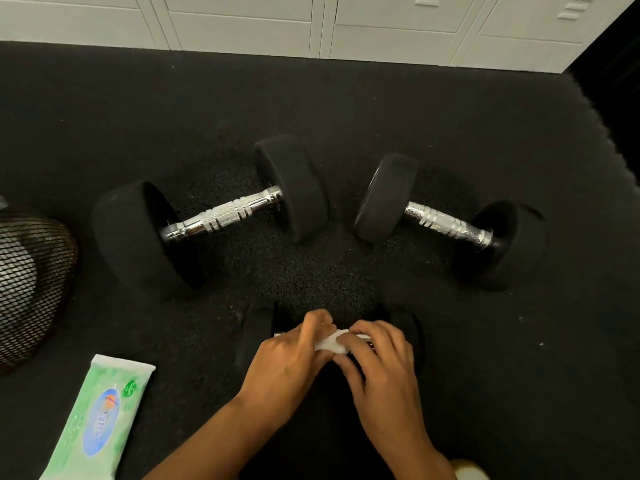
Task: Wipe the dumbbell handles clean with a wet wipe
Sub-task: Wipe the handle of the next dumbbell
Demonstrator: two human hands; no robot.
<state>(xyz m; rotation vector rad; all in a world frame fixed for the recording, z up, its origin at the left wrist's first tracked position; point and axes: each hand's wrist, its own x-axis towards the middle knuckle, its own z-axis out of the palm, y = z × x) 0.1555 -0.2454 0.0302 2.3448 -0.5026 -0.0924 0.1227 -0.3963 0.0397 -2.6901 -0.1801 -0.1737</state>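
right now we are gripping a white wet wipe (330, 342) with both our left hand (294, 355) and right hand (381, 355), fingers curled around it. we are pressing it onto the near dumbbell's handle (280, 335).

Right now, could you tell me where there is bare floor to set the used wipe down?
Bare mat lies between the wipes pack and the left hand, and in the wide strip between the lockers and the two far dumbbells. It is crowded where both hands work the wet wipe on the near dumbbell.
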